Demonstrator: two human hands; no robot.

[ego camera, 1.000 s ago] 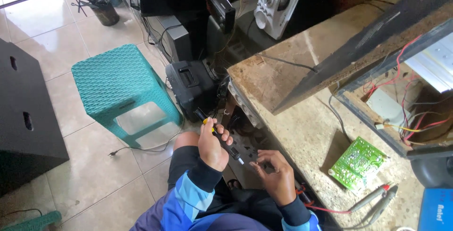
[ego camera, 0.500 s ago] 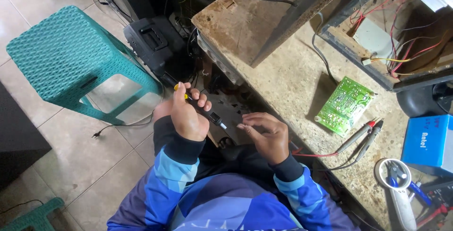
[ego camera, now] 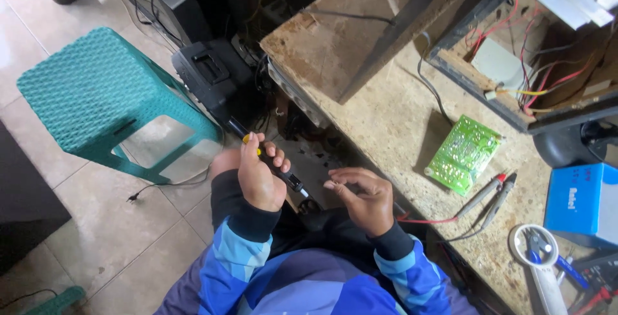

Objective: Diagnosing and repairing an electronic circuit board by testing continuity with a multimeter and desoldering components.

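While a black-and-yellow-handled screwdriver (ego camera: 270, 164) is being gripped in the closed left hand (ego camera: 257, 176), its tip is being aimed toward 4 o'clock at something small, seemingly pinched in the loosely curled right hand (ego camera: 364, 199), so steady alignment is judged necessary.

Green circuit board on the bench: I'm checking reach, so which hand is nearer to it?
Right. The right hand is just left of the green circuit board; the left hand, holding a screwdriver, is farther left.

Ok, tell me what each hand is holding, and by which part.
Left hand grips a screwdriver by its black-and-yellow handle. Right hand looks empty, fingers curled.
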